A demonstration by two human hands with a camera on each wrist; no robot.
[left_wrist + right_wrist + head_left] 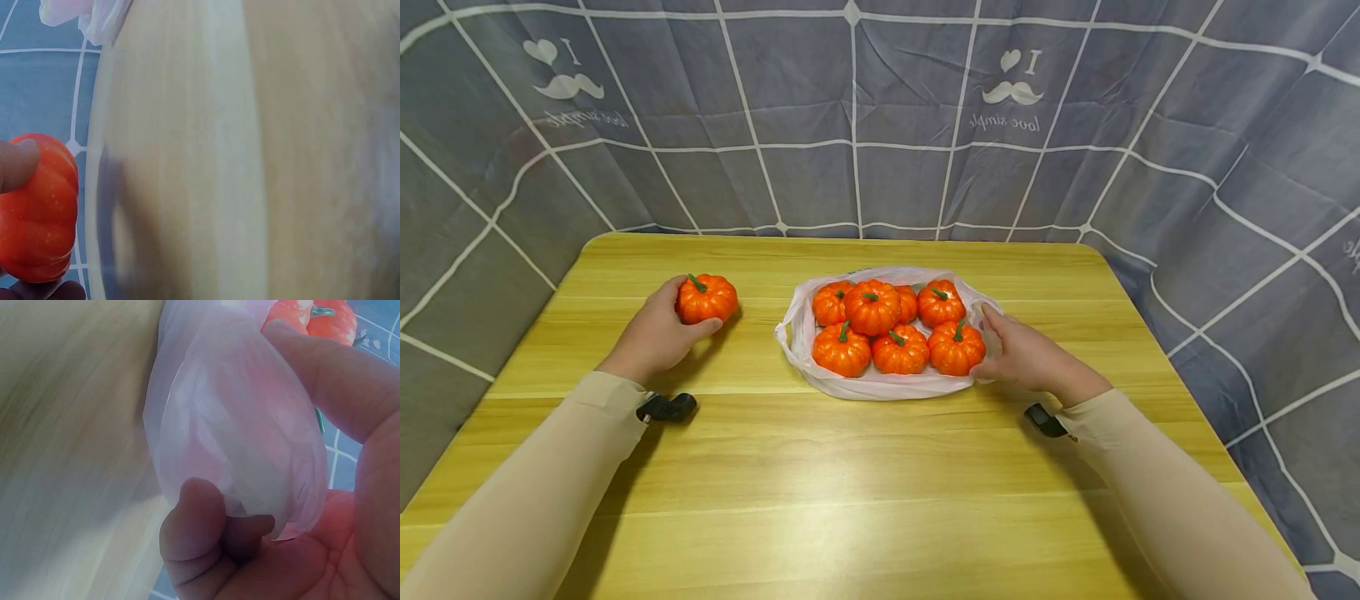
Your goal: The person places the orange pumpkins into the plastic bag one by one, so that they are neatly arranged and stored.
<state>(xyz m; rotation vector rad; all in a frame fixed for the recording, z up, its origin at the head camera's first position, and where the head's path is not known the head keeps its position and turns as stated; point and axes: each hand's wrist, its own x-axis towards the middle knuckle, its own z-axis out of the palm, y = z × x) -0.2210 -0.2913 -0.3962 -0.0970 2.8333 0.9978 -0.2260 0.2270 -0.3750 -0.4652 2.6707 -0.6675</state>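
My left hand (657, 332) grips a small orange pumpkin (709, 300) with a green stem, over the left part of the table. In the left wrist view the thumb lies across the ribbed pumpkin (44, 209), with fingertips below it. At the table's middle sits a whitish plastic bag (880, 388), its mouth spread wide round several like pumpkins (901, 350), one lying on top of others. My right hand (1030, 354) holds the bag's right edge. In the right wrist view curled fingers (194, 519) hold the thin plastic (244, 425), which partly hides them.
The wooden table (820, 483) has rounded far corners. A grey curtain (910, 108) with white lines hangs behind it and on both sides. Black straps with devices sit at both wrists, below the sleeves (1180, 483).
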